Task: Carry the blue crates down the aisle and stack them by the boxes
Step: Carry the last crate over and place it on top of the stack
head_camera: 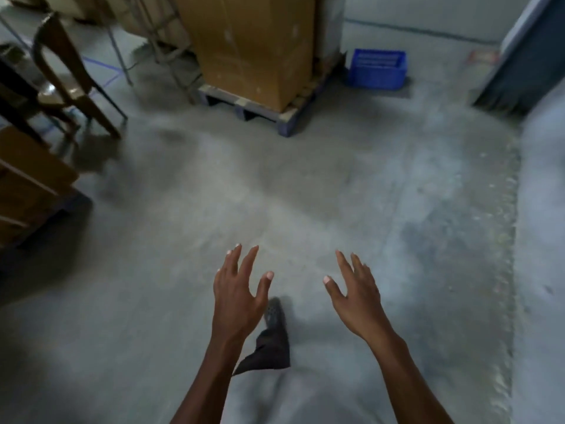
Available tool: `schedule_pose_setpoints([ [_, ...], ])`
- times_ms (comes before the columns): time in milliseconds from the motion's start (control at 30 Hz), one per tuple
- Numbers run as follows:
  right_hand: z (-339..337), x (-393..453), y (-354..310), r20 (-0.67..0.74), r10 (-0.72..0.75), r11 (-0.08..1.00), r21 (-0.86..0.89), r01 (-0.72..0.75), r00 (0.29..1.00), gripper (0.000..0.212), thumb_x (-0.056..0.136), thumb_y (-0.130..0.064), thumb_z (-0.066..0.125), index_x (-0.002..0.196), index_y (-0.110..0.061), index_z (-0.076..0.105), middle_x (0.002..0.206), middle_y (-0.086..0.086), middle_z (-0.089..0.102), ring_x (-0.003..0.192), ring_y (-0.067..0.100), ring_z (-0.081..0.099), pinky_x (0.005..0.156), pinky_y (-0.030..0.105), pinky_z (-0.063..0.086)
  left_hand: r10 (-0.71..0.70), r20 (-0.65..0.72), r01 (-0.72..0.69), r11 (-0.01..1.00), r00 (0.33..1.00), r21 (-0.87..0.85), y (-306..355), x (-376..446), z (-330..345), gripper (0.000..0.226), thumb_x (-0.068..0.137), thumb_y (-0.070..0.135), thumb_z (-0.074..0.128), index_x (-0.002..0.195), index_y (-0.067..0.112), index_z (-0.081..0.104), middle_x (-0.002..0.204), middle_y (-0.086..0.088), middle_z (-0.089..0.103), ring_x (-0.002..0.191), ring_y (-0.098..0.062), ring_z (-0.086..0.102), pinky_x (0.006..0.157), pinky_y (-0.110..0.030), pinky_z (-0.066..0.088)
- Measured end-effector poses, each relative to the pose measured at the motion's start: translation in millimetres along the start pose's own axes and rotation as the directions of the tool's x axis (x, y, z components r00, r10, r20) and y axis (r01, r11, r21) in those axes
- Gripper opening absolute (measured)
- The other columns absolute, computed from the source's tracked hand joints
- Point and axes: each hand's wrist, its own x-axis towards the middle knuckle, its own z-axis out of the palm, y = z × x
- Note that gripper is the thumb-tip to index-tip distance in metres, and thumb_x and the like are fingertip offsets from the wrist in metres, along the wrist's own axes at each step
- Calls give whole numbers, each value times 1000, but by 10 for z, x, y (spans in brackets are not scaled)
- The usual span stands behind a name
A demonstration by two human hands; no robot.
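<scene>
Blue crate [377,68], one; two empty hands

Warehouse aisle, palletised cardboard boxes [253,47] (big ones), bare concrete floor [305,185]

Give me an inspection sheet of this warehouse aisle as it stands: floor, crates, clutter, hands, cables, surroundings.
Surface: grey concrete floor, dusty and blotched, with a rough seam running along the right side.
Job's things: one blue crate on the floor, right of the pallet; large cardboard box standing on the pallet.
Clutter: wooden chair tilted at left; stacked brown boxes at the left edge.
Hands: left hand and right hand both empty, fingers spread, held out in front; no grip on anything.
Cables: nothing seen.
Surroundings: dark doorway or panel at upper right; pale wall behind the crate; the person's shoe between the arms.
</scene>
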Motion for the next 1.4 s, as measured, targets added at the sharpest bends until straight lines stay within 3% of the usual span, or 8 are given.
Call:
schedule_pose_setpoints([
  [133, -303, 887, 13, -84, 35, 997, 72, -29, 996, 66, 98, -57, 39, 155, -46, 10, 167, -6, 3, 153, 23, -1, 120, 48, 14, 63, 51, -61, 997, 997, -48, 90, 1029, 258, 66, 95, 57, 48, 154, 40, 22, 164, 3, 22, 151, -18, 16, 118, -49, 25],
  [267, -699, 1797, -50, -172, 103, 992, 94, -88, 980, 65, 96, -56, 43, 155, -45, 17, 167, -3, 11, 153, 24, 6, 119, 49, 20, 139, 122, -135, 990, 983, -43, 287, 2185, 396, 66, 93, 62, 44, 153, 42, 24, 163, 3, 25, 151, -17, 18, 118, -49, 26],
  [533, -1544, 3514, -266, -316, 182, 972, 203, -121, 931, 59, 97, -55, 44, 152, -46, 26, 166, -6, 14, 152, 22, 10, 119, 46, 22, 325, 271, -319, 945, 906, -68, 1396, 4585, 952, 63, 94, 61, 45, 151, 39, 30, 164, 3, 21, 151, -20, 18, 118, -50, 26],
  [667, -1986, 4593, -59, -328, 222, 968, 187, -167, 918, 62, 97, -57, 43, 154, -46, 22, 167, -6, 8, 153, 23, 1, 121, 48, 17, 368, 290, -368, 928, 884, -57, 1976, 5626, 1439, 64, 95, 61, 43, 153, 39, 27, 165, 4, 17, 152, -19, 14, 119, -49, 22],
  [833, -2956, 6079, 227, -296, 185, 980, 123, -154, 937, 66, 96, -61, 39, 155, -48, 12, 167, -7, 1, 153, 23, -4, 121, 47, 14, 309, 282, -306, 950, 909, -55, 2660, 6842, 1954, 66, 93, 66, 39, 153, 42, 23, 165, 4, 16, 152, -17, 12, 118, -52, 25],
  [1033, -4195, 7778, 290, -250, 158, 987, 78, -143, 955, 67, 96, -61, 38, 155, -45, 11, 167, -5, 4, 153, 24, 0, 121, 47, 14, 234, 244, -221, 972, 941, -79, 3537, 8275, 2255, 66, 94, 63, 43, 153, 44, 21, 165, 6, 14, 152, -17, 12, 118, -54, 26],
  [1233, -4899, 9537, 325, -185, 168, 981, 133, -144, 968, 67, 97, -59, 40, 157, -41, 14, 166, -4, 12, 153, 23, 8, 120, 45, 19, 179, 224, -165, 983, 958, -79, 3963, 9934, 2726, 66, 92, 62, 46, 152, 41, 27, 162, 1, 24, 149, -20, 23, 114, -52, 32],
  [1400, -5417, 11017, 326, -175, 197, 976, 123, -177, 965, 67, 98, -55, 43, 157, -38, 15, 166, 0, 16, 152, 24, 10, 120, 44, 18, 153, 268, -144, 988, 951, -52, 4402, 11567, 3080, 67, 93, 61, 45, 153, 41, 26, 164, 1, 19, 150, -22, 20, 115, -53, 31],
])
